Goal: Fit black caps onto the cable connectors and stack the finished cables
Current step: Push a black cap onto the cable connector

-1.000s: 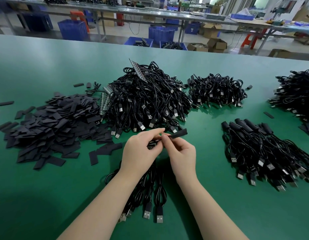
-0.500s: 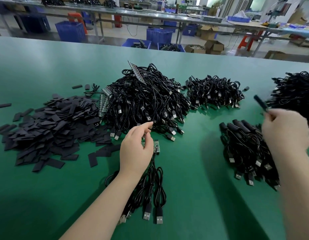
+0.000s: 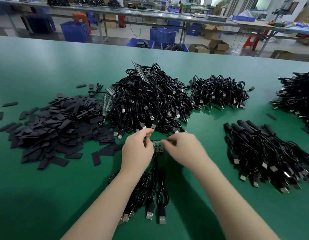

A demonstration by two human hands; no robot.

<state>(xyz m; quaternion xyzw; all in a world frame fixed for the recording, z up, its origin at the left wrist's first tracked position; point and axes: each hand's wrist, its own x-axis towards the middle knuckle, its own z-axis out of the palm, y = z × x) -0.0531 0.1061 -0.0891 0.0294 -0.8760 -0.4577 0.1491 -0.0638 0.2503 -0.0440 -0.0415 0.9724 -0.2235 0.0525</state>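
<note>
My left hand (image 3: 137, 150) pinches the small bundle of uncapped cables (image 3: 151, 186), green connector boards (image 3: 156, 144) poking out. My right hand (image 3: 182, 148), blurred, fingers curled near them; I cannot tell whether it grips. Next I need a cap from the pile of black caps (image 3: 51, 125) far left. Finished cables (image 3: 264, 153) lie right.

The right hand (image 3: 182, 149) was motion-blurred, so whether its fingertips pinched anything could not be told. The left hand (image 3: 136, 151) hid part of the small green boards (image 3: 157, 144). The far-right cable pile (image 3: 299, 96) ran off the frame's edge.
</note>
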